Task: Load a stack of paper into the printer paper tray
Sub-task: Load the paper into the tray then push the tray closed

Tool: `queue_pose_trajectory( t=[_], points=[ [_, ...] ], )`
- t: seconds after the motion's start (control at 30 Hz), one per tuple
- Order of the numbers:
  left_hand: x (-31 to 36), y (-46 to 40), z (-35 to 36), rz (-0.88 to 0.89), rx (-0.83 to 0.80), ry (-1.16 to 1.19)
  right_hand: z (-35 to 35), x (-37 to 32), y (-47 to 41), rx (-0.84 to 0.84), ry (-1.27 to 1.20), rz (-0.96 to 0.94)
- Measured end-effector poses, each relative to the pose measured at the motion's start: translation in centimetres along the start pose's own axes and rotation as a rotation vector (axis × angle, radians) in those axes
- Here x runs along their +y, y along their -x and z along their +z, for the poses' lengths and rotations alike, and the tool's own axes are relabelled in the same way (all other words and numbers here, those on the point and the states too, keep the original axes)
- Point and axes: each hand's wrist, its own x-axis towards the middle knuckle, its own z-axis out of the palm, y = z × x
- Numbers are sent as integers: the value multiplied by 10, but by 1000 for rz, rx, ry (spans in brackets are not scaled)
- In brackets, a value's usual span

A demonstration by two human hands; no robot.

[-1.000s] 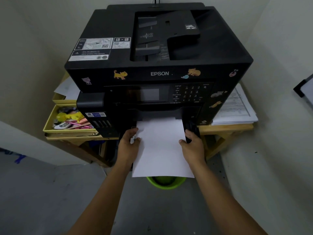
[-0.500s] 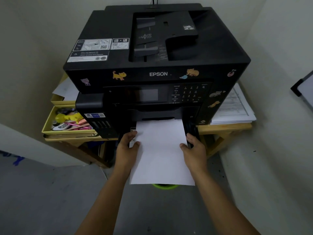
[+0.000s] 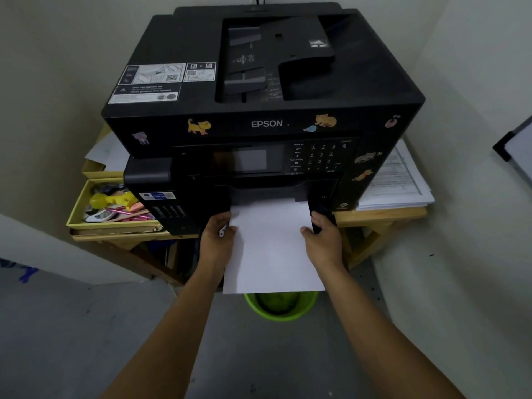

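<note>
The head view looks down on a black Epson printer [image 3: 259, 90] standing on a wooden table [image 3: 374, 218] in a corner. A stack of white paper [image 3: 272, 249] juts from the slot low on the printer's front, its far edge inside the opening and most of its length hanging out over a green bin [image 3: 280, 308] on the floor. The left hand [image 3: 216, 237] grips the stack's left edge and the right hand [image 3: 324, 237] grips its right edge, thumbs on top, probably to keep the sheets square as they go in. The tray itself is hidden beneath the paper. A yellow tray of stationery [image 3: 112, 205] sits left of the printer; printed sheets [image 3: 397, 180] lie to its right.
</note>
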Motion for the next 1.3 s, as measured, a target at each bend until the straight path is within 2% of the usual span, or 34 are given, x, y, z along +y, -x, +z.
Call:
queue_pose_trajectory(
  t=[0.3,0.5,0.73,0.87,1.07,1.17,1.3],
  points=[
    [-5,-10,7,-14,41,8,11,-2,-18,4,40,-45],
    [-10,-15,7,-91,60,42,9,-1,-18,32,29,-20],
    [-4,-16,9,-163,102,80,1,7,-24,9,82,92],
    [-2,-20,12,-183,134,124,5,8,-31,11,94,57],
    [-9,-24,9,-191,112,22,11,8,-39,34,82,4],
    [-12,-22,7,-166,103,47,11,7,-41,34,66,2],
    [-13,-18,2,-150,57,-14,3,9,-34,-44,131,38]
  ],
)
